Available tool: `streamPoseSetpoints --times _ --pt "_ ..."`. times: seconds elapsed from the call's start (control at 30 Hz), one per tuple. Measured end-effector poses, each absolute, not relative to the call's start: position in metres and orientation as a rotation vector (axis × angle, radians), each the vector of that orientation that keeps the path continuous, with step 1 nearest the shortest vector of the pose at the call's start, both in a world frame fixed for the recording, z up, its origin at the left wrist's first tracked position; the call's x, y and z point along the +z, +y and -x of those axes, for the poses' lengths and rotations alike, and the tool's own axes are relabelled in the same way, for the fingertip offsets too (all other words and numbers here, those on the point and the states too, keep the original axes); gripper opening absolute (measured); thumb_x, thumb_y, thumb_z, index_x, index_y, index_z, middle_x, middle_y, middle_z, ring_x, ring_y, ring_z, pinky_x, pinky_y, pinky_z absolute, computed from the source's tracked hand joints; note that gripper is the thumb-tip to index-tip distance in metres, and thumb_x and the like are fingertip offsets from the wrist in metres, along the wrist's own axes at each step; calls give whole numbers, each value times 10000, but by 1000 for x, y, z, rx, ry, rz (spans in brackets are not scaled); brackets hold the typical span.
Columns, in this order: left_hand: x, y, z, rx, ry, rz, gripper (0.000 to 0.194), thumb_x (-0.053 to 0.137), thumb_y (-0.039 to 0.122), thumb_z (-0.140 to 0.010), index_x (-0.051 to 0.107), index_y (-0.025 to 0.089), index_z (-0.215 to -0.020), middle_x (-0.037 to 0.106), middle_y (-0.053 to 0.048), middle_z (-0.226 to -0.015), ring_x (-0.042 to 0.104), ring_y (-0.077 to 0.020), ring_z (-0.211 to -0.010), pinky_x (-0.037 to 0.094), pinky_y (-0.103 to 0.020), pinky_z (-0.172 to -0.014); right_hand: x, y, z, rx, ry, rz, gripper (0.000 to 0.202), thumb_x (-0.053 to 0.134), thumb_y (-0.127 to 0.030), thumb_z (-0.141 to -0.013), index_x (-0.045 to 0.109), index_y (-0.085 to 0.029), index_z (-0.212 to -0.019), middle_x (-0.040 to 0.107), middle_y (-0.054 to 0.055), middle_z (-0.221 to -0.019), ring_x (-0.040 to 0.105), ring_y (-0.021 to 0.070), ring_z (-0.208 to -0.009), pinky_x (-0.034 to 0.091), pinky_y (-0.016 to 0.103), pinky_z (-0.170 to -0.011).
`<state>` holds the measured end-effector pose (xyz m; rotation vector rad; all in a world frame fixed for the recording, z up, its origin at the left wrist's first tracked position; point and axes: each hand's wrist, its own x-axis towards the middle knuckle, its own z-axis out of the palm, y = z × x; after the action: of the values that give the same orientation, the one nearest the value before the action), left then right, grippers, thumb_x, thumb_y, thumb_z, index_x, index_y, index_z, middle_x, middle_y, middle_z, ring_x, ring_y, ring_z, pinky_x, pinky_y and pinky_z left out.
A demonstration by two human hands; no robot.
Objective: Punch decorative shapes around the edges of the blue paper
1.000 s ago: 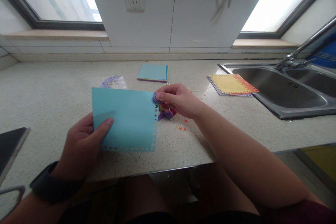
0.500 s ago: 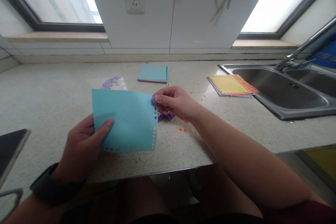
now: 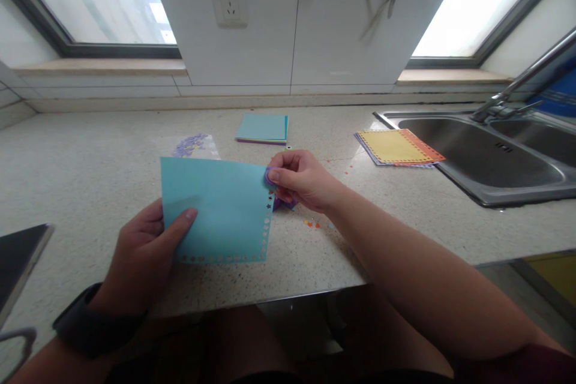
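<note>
A light blue sheet of paper [image 3: 220, 210] is held up over the counter, with small shaped holes along its bottom and right edges. My left hand [image 3: 146, 246] grips its left side, thumb on top. At the upper right corner my right hand [image 3: 303, 180] is closed on a small purple punch [image 3: 270, 176], which sits at the paper's edge. Partly hidden below the right hand lies a purple object [image 3: 285, 203] that I cannot make out. Small orange and yellow paper bits [image 3: 312, 224] are scattered beside it.
A stack of blue paper [image 3: 261, 127] lies at the back middle. Yellow and orange punched sheets [image 3: 393, 147] rest against the rim of the steel sink [image 3: 486, 159]. Purple paper bits [image 3: 191, 145] lie behind the held sheet. A dark panel [image 3: 20, 255] is at the left.
The blue sheet, my left hand and the purple punch have shifted slightly right and down. Both hands keep their hold.
</note>
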<state>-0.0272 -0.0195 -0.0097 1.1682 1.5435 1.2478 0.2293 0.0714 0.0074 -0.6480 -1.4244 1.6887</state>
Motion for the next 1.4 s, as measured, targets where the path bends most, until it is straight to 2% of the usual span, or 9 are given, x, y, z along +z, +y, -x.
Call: streamPoseSetpoints --times 0.17,0.37,0.6,0.73,0.83,0.93,1.03,1.13,1.4 --pt "-15 -19 32 1251 1503 -1182 402 786 451 -791 730 251 -1134 798 -20 -997 736 -257 -901 620 -329 -762 7 72 -231 1662 -1470 636 327 832 -385 -776 592 -166 -739 565 -61 -525 476 60 -398 356 175 -361" --pt "-18 -18 32 1270 1495 -1178 361 785 434 -797 738 264 -1112 803 0 -988 744 -267 -931 633 -333 -768 16 71 -233 1690 -1410 663 287 803 -362 -775 595 -167 -756 567 -53 -564 519 73 -432 378 182 -379" --pt "-16 -18 31 1276 1483 -1138 337 778 425 -802 745 268 -1098 811 -5 -974 756 -293 -937 654 -368 -746 24 78 -242 1634 -1301 770 243 743 -361 -774 585 -178 -748 602 -17 -682 495 72 -475 375 201 -400" --pt "-15 -18 30 1261 1440 -1084 336 770 410 -822 734 269 -1126 809 -18 -976 765 -272 -862 652 -372 -749 22 87 -249 1417 -1333 886 239 692 -400 -801 624 -174 -762 548 -29 -658 462 83 -501 365 230 -448" --pt "-14 -18 29 1257 1425 -1026 316 766 374 -831 726 264 -1124 807 -27 -961 765 -260 -803 651 -363 -704 19 95 -257 1104 -1443 1058 274 650 -442 -827 644 -176 -758 541 -29 -630 469 109 -539 357 260 -503" --pt "-12 -17 26 1266 1419 -982 287 752 335 -843 718 261 -1118 804 -35 -965 765 -260 -796 648 -361 -685 18 102 -266 705 -1607 1253 279 626 -439 -848 686 -179 -767 618 2 -668 542 152 -642 401 299 -611" --pt "-11 -17 25 1262 1420 -964 292 733 325 -855 704 255 -1137 802 -51 -984 766 -275 -808 648 -390 -690 16 108 -273 428 -1772 1493 271 620 -429 -863 734 -186 -825 718 54 -790 609 193 -740 418 329 -686" --pt "-12 -17 26 1258 1391 -951 321 737 356 -849 689 256 -1150 800 -66 -998 765 -297 -808 644 -420 -681 14 113 -279 386 -1841 1730 307 595 -441 -888 759 -183 -857 755 94 -838 643 213 -765 423 329 -691" --pt "-7 -17 25 1246 1295 -926 332 776 379 -821 690 273 -1124 794 -64 -997 753 -281 -748 621 -409 -638 9 125 -299 414 -1799 2023 394 561 -452 -889 780 -135 -807 744 145 -720 679 242 -719 401 318 -620"
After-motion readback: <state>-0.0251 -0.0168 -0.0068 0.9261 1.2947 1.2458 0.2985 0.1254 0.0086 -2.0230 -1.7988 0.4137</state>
